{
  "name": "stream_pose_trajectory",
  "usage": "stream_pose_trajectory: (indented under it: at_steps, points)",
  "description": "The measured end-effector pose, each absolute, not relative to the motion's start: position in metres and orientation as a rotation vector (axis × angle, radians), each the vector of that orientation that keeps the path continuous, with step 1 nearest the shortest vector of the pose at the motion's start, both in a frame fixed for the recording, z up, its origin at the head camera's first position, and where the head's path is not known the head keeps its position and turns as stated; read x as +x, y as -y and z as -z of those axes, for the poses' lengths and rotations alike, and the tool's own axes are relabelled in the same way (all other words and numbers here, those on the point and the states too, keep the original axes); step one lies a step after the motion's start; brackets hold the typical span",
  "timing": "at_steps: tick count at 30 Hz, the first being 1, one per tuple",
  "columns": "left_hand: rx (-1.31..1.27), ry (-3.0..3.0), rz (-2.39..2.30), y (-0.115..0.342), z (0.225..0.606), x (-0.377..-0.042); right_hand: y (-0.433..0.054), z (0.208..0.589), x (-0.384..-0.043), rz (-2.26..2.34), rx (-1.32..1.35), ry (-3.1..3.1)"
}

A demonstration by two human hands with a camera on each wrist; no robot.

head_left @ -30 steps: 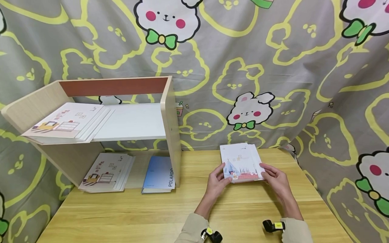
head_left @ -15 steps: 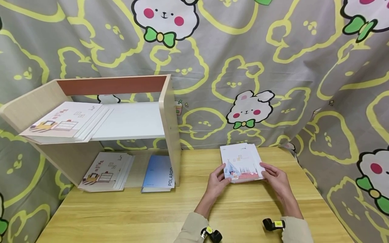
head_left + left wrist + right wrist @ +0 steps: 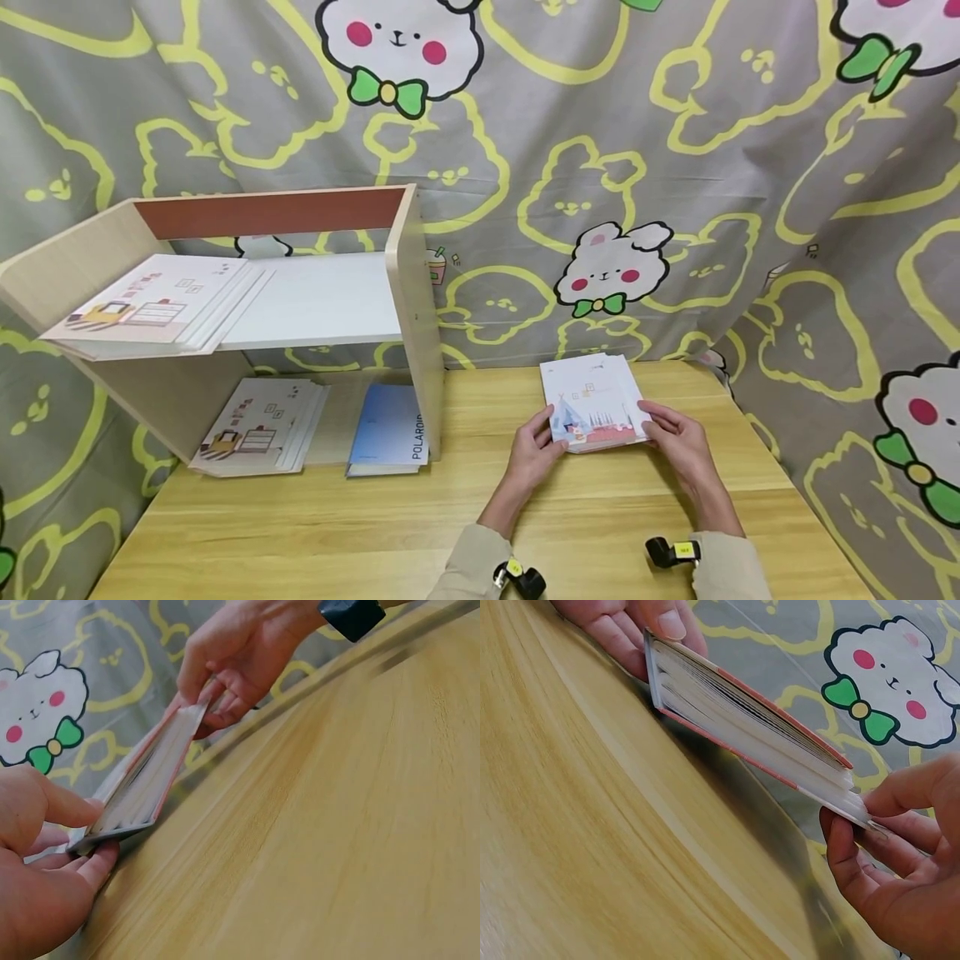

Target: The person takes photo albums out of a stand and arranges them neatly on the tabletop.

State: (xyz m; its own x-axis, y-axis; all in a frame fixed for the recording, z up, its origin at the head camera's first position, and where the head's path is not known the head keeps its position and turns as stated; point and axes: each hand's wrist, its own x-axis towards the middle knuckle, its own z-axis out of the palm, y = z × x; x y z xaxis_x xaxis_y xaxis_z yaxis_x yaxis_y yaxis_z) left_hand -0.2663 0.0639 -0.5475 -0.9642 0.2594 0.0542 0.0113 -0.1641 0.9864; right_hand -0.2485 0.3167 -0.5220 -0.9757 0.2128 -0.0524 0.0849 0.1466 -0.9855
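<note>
A photo album (image 3: 588, 396) with a pale cover, drawn with a blue tent and pink furniture, is held between both hands at the right of the table. My left hand (image 3: 531, 450) pinches its spine side, thumb on top and fingers underneath, as the left wrist view shows. At the opposite side, my right hand (image 3: 684, 442) grips the edge of the lower cover and pages. In the right wrist view the album (image 3: 750, 742) is tilted over the wooden surface, its white page edges slightly fanned between red-edged covers.
Left of the hands stands a two-tier wooden shelf (image 3: 422, 333). Its upper board bears a stack of illustrated albums (image 3: 161, 300); below lie another stack (image 3: 251, 425) and a blue POLAROID album (image 3: 386, 429). A patterned curtain (image 3: 480, 208) hangs behind the table (image 3: 337, 533).
The head view has shifted slightly. Both hands keep the same hold on the photo album, with no clear movement of it.
</note>
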Motion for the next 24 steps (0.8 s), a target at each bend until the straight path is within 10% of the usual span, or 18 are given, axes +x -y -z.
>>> stream_pose_trajectory:
  at_steps: [24]
  points:
    - [0.319, -1.984, -2.234, -0.065, 0.5513, -0.2681, -0.3153, 0.5288, -0.2469, -1.898, -0.408, 2.368]
